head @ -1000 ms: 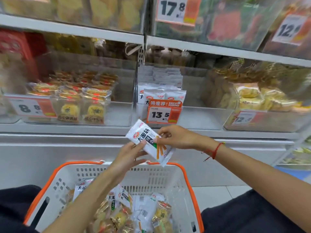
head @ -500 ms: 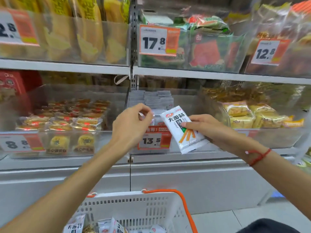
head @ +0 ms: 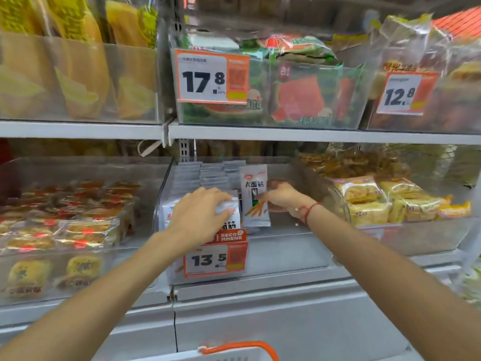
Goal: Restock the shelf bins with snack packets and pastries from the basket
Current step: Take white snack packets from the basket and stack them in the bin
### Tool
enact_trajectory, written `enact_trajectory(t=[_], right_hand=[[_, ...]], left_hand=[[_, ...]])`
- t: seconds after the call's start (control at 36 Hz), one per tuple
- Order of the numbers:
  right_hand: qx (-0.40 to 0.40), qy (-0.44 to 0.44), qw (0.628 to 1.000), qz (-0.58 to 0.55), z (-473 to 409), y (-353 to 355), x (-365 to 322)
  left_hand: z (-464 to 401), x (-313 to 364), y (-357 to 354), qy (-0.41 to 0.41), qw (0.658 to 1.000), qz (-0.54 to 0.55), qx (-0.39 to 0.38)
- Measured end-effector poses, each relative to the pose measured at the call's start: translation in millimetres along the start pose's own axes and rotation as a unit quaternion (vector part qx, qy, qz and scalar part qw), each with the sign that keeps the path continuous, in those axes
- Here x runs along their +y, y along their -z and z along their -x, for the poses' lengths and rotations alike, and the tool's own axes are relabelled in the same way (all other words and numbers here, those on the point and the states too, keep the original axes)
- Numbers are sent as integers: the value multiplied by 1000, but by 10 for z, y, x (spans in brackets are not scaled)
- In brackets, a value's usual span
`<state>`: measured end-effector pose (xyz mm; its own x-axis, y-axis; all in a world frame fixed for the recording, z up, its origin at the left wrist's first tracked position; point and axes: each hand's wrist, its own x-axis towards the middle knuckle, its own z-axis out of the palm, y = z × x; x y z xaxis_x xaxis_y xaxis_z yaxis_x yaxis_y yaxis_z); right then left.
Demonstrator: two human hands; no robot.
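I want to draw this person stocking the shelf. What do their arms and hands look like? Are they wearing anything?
Both arms are bare, with no sleeves showing right up to the picture's edge. There are no gloves on the left hand or the right hand, and no rings or watch that I can see. The only thing worn is a thin red string bracelet tied round the right wrist.

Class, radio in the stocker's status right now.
Left hand grips front packets. Right hand stands white packet upright in the clear bin. Nothing blocking.

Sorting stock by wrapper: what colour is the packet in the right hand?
White packet with black characters and orange sticks printed, clearest in the head view.
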<state>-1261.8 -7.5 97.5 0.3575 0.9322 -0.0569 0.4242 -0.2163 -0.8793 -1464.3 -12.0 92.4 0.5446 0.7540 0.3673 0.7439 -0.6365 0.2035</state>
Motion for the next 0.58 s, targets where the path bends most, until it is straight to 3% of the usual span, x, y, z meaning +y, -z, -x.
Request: enact_trajectory(t=[0.08,0.17,0.33,0.44,0.58], right_hand=[[-29,14,995,96,-277,-169,92],[-4,37,978,207,-469,-278,164],[26,48,947,317,-464,-368,247],[-61,52,947,312,-472,-371,327],[-88,25,966,242,-475,-365,332]], left_hand=[[-17,2,-4,-5,1000,4,9],[-23,7,-9,-25,999,-1,26],[-102,66,54,-75,995,-60,8],[-221,154,123,-65,997,-30,-29],[-652,175,110,-3,995,20,-97]])
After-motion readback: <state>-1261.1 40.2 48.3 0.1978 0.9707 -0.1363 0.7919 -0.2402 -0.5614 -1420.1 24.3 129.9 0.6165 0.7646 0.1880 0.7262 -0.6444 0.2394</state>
